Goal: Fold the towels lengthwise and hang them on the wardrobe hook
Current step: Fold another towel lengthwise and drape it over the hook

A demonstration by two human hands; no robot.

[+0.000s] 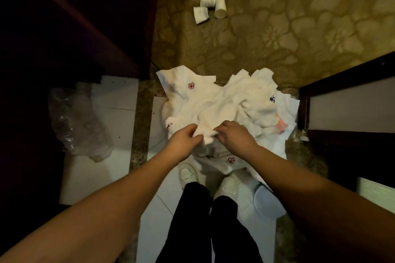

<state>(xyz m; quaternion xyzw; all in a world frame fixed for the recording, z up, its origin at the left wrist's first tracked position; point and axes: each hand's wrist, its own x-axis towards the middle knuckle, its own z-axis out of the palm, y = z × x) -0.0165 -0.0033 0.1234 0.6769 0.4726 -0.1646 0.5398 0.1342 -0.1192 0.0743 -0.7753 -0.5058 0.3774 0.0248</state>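
Note:
A heap of white towels (218, 100) lies on the floor in front of my feet, some with small red or blue embroidered flowers. My left hand (183, 141) and my right hand (233, 136) meet at the near side of the heap. Each pinches the same bunched fold of one white towel (208, 135), with the fingers curled into the cloth. The dark wardrobe (64, 28) stands at the left; no hook is in view.
Several white paper cups (210, 6) lie scattered on the patterned carpet farther ahead. A crumpled clear plastic bag (77, 121) sits on the white tiles at the left. A dark wooden frame (342, 83) runs along the right. My white shoes (190, 174) stand below the heap.

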